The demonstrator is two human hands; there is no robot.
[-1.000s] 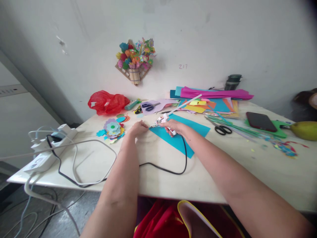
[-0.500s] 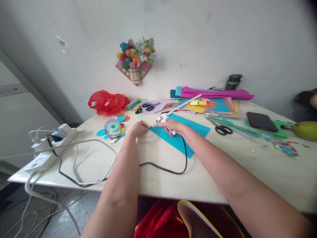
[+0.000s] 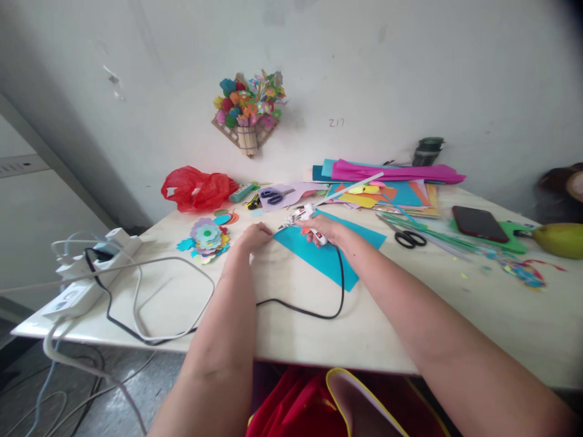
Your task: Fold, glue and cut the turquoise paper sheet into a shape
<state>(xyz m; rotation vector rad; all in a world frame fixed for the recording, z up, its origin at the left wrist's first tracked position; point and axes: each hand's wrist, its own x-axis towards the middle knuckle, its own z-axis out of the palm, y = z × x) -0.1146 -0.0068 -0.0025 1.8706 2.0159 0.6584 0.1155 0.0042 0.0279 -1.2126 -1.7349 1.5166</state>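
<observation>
A white hot glue gun (image 3: 308,212) with a long glue stick (image 3: 353,189) out of its back is gripped in my right hand (image 3: 330,228). Its nozzle points left, over the left corner of a blue sheet (image 3: 328,261) lying flat on the table. A black cord (image 3: 314,314) runs down from the gun's handle. My left hand (image 3: 255,235) rests by that same corner with fingers curled together; what they pinch, if anything, is hidden. Left of it lies a stack of flower-shaped cutouts (image 3: 207,233).
A power strip (image 3: 77,294) with looping cables stands at the left edge. Behind are a red plastic bag (image 3: 195,188), purple-handled scissors (image 3: 272,195) and stacked coloured sheets (image 3: 401,172). To the right lie black scissors (image 3: 410,238), green stems (image 3: 437,229) and a phone (image 3: 478,224).
The glue gun's back end and glue stick have swung slightly to the right and up in my right hand. My left hand has stayed almost in place.
</observation>
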